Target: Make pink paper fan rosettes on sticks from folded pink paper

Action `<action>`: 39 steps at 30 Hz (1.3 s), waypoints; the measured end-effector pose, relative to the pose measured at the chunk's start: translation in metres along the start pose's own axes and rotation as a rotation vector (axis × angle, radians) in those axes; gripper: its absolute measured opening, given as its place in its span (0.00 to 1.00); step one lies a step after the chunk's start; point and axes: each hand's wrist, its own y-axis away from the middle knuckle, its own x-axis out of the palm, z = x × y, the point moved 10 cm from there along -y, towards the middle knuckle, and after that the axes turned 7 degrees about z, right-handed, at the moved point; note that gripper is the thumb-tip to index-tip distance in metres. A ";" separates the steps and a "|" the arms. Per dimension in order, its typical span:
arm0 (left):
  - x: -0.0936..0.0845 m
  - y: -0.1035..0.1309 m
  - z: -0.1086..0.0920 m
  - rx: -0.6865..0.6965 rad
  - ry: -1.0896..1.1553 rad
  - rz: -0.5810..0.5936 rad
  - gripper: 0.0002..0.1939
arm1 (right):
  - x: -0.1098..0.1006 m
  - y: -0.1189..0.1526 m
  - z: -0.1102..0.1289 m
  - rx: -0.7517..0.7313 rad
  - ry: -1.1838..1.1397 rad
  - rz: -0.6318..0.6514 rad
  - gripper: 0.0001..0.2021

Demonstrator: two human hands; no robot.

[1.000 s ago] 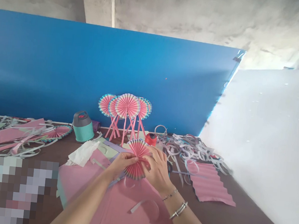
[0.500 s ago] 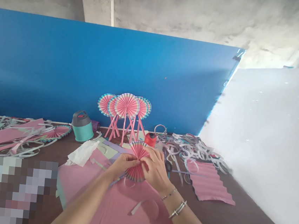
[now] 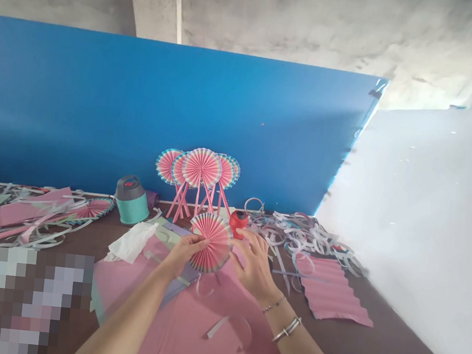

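Observation:
A round pleated pink paper fan with a pale striped rim is held up in front of me. My left hand pinches it at its left side, the thumb reaching toward the centre. On the other side my right hand has its fingers spread, close to the fan's right edge; whether a fingertip touches it I cannot tell. Pink paper sheets lie below both hands, with a curled white paper strip on top. Just beyond my right fingertips stands a red spool-like object.
Several finished-looking paper fans on crossed pink legs stand against the blue panel. A teal container and a crumpled white tissue are left of them. Paper strips and a creased pink sheet lie at right.
My right hand has let go of the fan's centre and moved right, its fingers opening. The fan has shifted slightly left and up and turned in my left hand.

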 end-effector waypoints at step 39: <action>0.010 0.000 0.009 -0.016 -0.011 0.028 0.16 | 0.060 0.021 -0.070 0.666 -1.060 0.015 0.15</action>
